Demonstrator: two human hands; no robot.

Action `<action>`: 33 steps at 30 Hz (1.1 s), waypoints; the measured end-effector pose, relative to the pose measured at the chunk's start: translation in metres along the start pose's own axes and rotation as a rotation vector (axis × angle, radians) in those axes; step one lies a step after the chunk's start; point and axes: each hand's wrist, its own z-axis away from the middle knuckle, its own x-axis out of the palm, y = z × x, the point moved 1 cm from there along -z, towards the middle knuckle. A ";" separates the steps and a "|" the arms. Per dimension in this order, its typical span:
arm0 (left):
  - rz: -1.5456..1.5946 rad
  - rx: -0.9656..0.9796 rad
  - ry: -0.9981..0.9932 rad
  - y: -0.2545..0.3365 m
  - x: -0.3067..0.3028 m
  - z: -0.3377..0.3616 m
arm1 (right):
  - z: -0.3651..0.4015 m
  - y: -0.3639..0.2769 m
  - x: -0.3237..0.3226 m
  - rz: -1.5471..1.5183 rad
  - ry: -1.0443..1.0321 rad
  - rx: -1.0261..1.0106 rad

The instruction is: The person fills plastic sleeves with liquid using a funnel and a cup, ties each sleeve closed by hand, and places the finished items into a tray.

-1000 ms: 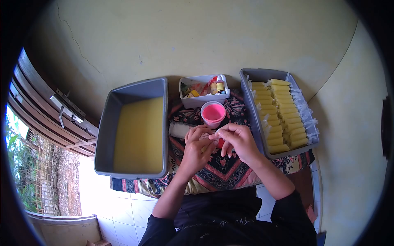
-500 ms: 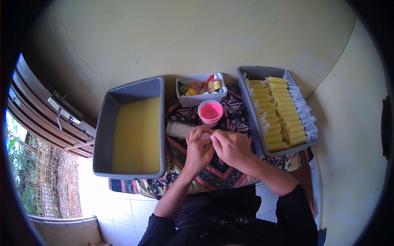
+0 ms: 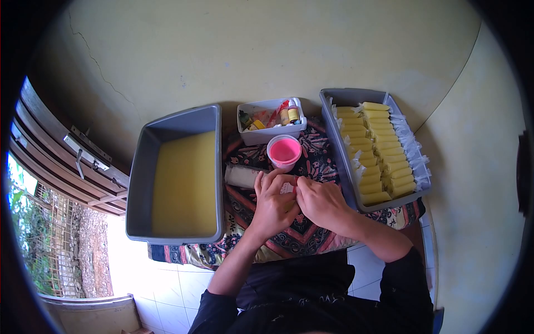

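Note:
My left hand (image 3: 273, 205) and my right hand (image 3: 321, 201) meet over the patterned cloth, just in front of a pink-lined cup (image 3: 284, 151). Both have their fingers closed around a small pale piece with red marks (image 3: 288, 188). Most of that piece is hidden by the fingers, and its kind cannot be made out. Beside my left fingertips lies a whitish, plastic-looking pack (image 3: 243, 176), partly covered by the hand. The cup stands upright, its inside bright pink.
A grey tub (image 3: 218, 195) of yellow liquid stands at left. At right another grey tub (image 3: 342, 161) holds rows of yellow-filled plastic tubes (image 3: 384, 147). Behind the cup sits a white box (image 3: 272, 135) with small bottles (image 3: 293, 114). Patterned cloth (image 3: 245, 214) covers the surface.
My right hand has shifted slightly right, apart from the left. The pale piece with red marks now shows more between the fingers. The tubs, cup and box stay in place.

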 end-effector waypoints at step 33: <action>0.161 -0.169 0.284 -0.013 0.001 0.023 | -0.009 0.014 0.019 -1.321 -0.287 0.206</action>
